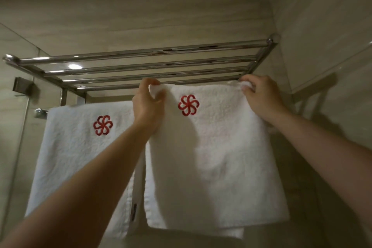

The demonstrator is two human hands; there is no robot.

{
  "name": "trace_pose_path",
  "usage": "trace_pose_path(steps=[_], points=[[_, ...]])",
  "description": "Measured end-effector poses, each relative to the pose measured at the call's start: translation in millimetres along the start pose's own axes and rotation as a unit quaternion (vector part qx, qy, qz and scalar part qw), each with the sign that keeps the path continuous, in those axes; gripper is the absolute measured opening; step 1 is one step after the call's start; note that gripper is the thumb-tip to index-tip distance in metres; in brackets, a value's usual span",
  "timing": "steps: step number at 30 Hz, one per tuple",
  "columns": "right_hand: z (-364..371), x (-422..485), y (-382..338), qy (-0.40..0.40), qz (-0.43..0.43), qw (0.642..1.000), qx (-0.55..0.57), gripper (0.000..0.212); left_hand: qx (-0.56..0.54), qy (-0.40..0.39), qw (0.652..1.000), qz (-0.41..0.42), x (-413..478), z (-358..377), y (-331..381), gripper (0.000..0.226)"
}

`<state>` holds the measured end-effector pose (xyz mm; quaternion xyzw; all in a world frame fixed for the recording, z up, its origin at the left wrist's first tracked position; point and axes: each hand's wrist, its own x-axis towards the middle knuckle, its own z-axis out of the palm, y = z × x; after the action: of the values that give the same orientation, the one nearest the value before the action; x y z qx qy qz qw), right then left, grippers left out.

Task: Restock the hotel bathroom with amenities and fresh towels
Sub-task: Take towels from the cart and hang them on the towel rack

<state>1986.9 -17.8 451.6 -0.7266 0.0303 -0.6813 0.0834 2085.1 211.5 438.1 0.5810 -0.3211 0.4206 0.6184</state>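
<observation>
Two white towels, each bearing a red flower emblem, were at the chrome rack (141, 62) on the far wall.

- Left: hung towel (80, 147), draped flat over the lower bar, with no hand on it.
- Centre: left hand (148, 102), fingers curled round the upper left corner of the second towel (211, 157). This towel hung just right of the first, its top edge raised to the rack's near bar and seemingly not yet settled.
- Right: right hand (259, 94), pinching the upper right corner.

Status, as judged: one towel was placed and the second nearly so. No amenities were in view, so that part looked outstanding.
</observation>
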Motion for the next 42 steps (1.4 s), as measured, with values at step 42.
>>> trace_pose_path(steps=[42], points=[[-57.9, -75.4, -74.6, -0.220, -0.174, 0.919, -0.278, 0.038, 0.273, -0.358, 0.859, 0.244, -100.9, -33.8, 12.1, 0.046]])
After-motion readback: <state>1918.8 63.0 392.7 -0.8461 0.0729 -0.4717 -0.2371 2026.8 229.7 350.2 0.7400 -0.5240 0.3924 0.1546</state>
